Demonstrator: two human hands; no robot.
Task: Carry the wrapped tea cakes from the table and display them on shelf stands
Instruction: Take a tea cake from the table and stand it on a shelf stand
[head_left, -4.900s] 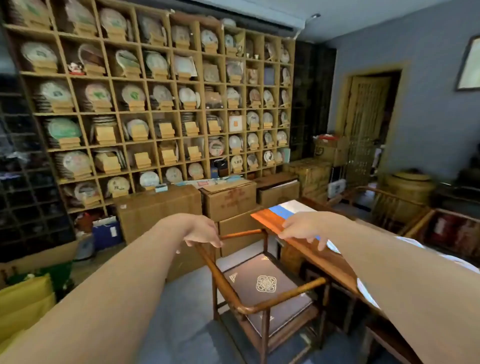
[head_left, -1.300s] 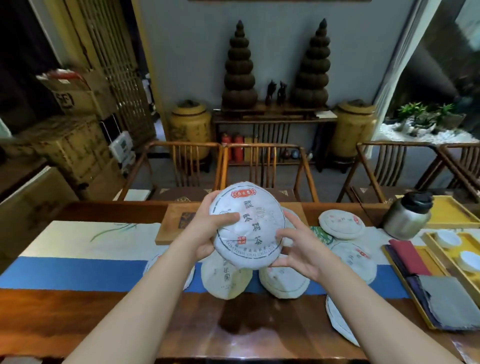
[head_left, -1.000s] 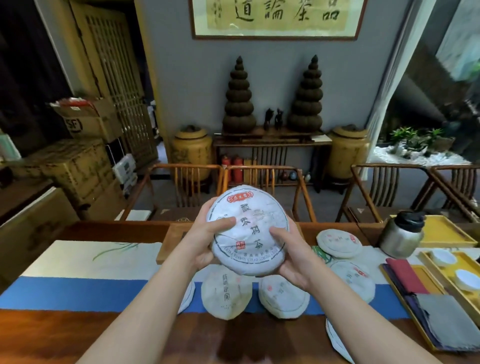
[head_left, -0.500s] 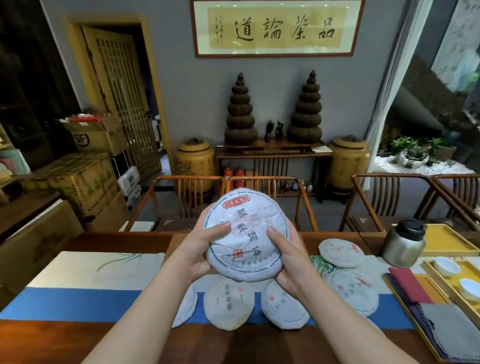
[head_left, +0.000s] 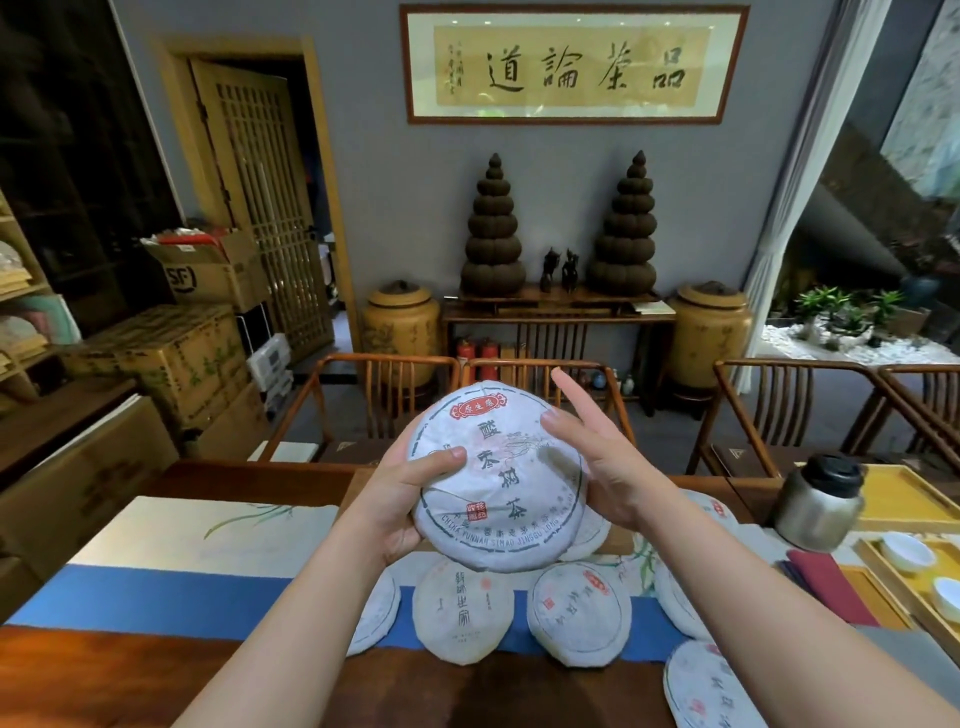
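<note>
Held upright above the table (head_left: 130, 675), the tea cake (head_left: 498, 483) is pinched at its left edge by the left hand (head_left: 402, 501), while the right hand (head_left: 597, 467) lays its thumb on the rim with the forefinger sticking out free; better to curl that finger behind the cake before carrying.

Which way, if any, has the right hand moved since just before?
Yes. The right hand slid up the edge of the tea cake; a straight finger now overlaps the chair rail behind.

Fingers of left hand (head_left: 397, 501) hidden behind held tea cake (head_left: 504, 483); btm-right cake (head_left: 698, 686) cut by frame edge.
</note>
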